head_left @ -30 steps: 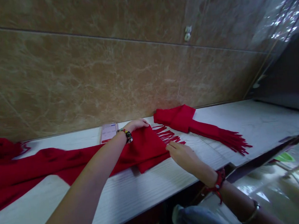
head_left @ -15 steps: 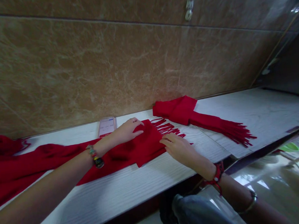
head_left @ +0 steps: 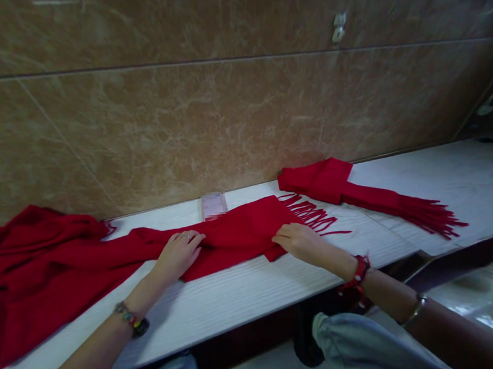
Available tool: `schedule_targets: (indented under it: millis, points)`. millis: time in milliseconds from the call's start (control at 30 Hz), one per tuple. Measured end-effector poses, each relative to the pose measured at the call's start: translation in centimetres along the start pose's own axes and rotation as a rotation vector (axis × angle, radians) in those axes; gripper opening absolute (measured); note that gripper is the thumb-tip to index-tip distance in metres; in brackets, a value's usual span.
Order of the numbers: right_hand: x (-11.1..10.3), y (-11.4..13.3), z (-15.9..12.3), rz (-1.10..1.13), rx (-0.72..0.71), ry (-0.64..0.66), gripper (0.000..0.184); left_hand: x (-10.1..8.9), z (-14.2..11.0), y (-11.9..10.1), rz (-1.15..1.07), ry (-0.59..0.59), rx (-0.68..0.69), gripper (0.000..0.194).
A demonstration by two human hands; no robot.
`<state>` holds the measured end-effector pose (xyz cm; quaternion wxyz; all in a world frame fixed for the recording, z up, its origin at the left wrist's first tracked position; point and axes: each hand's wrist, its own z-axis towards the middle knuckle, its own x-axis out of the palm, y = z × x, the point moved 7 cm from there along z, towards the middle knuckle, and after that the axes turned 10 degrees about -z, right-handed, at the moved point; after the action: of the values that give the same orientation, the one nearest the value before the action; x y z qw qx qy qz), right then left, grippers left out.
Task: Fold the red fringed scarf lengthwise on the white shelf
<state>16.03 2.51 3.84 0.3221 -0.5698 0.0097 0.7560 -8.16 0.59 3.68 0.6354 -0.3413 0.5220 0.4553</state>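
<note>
A long red fringed scarf (head_left: 237,233) lies across the white counter (head_left: 238,293), folded along its length. My left hand (head_left: 178,254) rests flat on the scarf near its middle, fingers stretched out. My right hand (head_left: 297,240) lies flat on the scarf's near right corner, just before the fringe (head_left: 311,213). Neither hand grips the cloth.
A second red fringed scarf (head_left: 358,190) lies folded at the back right. A heap of red cloth (head_left: 35,263) covers the counter's left end. A small pink-and-white card or phone (head_left: 213,205) leans at the marble wall (head_left: 224,112). My knees (head_left: 353,344) show below the counter edge.
My left hand has slid left along the scarf from near the fringe to its middle. My right hand stayed near the fringe end. The view has swung left and levelled.
</note>
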Motion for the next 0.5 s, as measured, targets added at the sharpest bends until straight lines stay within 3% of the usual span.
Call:
schedule_targets:
  millis: [133,300,333,400,500]
  points:
    - [-0.6,-1.0,0.2,0.047,0.038,-0.119,0.019,-0.5,0.8,2.0,-0.098,-0.120,-0.029,0.030]
    - [-2.7,-2.3,0.5,0.175,0.070,-0.221,0.020,-3.6,0.7,3.4,-0.399,-0.267,-0.034,0.033]
    - [-2.9,-2.4,0.5,0.196,0.065,-0.206,0.020,-3.8,0.6,3.1,-0.438,-0.232,-0.022,0.034]
    - [-2.8,-2.3,0.4,0.219,0.028,-0.129,0.019,-3.4,0.3,1.9,-0.443,-0.049,0.004,0.034]
    - [-1.7,-1.6,-0.1,0.208,-0.037,0.021,0.017,-2.9,-0.5,0.1,-0.269,0.176,0.028,0.034]
